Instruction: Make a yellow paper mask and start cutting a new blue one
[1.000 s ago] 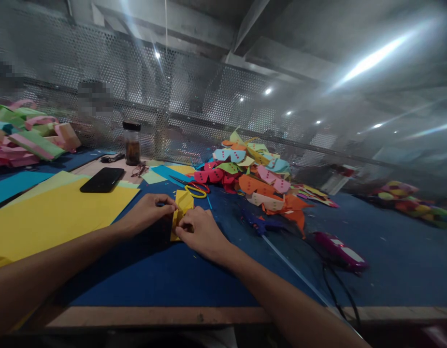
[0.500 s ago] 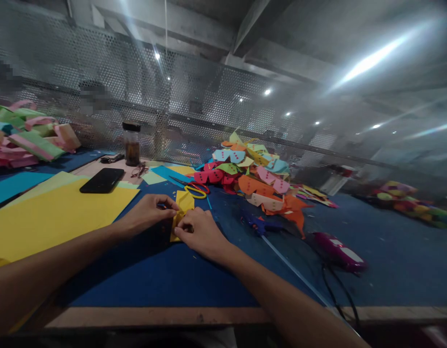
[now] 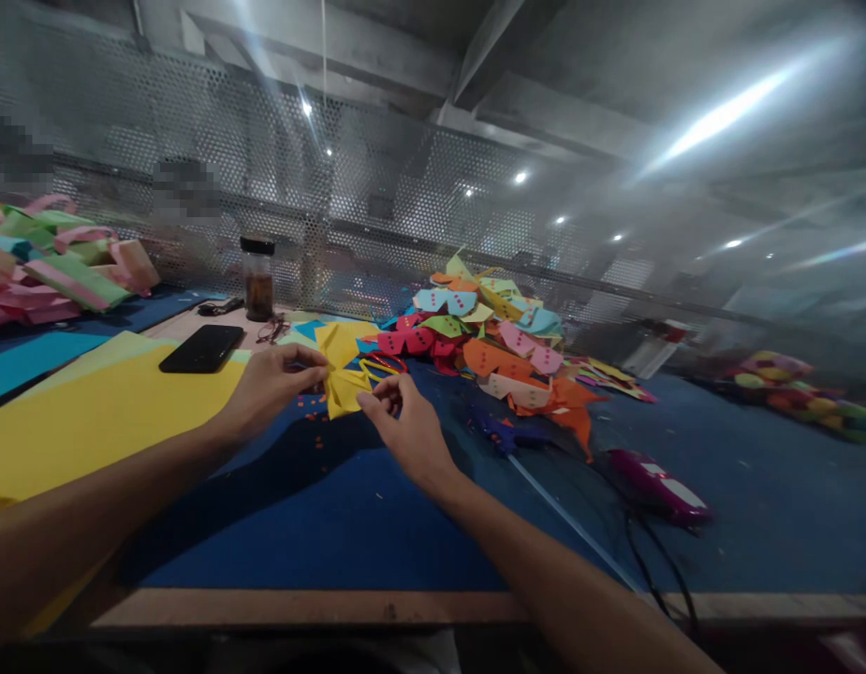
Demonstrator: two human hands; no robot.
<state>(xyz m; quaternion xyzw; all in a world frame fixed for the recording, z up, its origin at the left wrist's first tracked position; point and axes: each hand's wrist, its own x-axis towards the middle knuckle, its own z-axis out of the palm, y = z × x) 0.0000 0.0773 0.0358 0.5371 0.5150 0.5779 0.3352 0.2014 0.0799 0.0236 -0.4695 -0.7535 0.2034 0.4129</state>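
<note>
A folded yellow paper piece (image 3: 343, 391), creased at its middle with two flaring ends, is held up off the blue table surface. My left hand (image 3: 282, 386) pinches its left side near the crease. At its lower right corner, the thumb and fingers of my right hand (image 3: 413, 426) close on the edge. Small orange paper bits (image 3: 318, 442) lie on the table below. Just behind the paper are scissors (image 3: 392, 365) with red and yellow handles, partly covered by it.
Yellow sheets (image 3: 124, 402) lie at left with a black phone (image 3: 202, 348) on top. A lidded jar (image 3: 258, 281) stands behind. Colourful dotted paper shapes (image 3: 499, 342) are heaped at centre right. A blue glue gun (image 3: 506, 431) and a purple device (image 3: 658, 487) with a cord lie at right.
Both hands have lifted the yellow paper from the table and its ends have spread apart. Orange bits now show on the table beneath. My right hand has moved slightly right.
</note>
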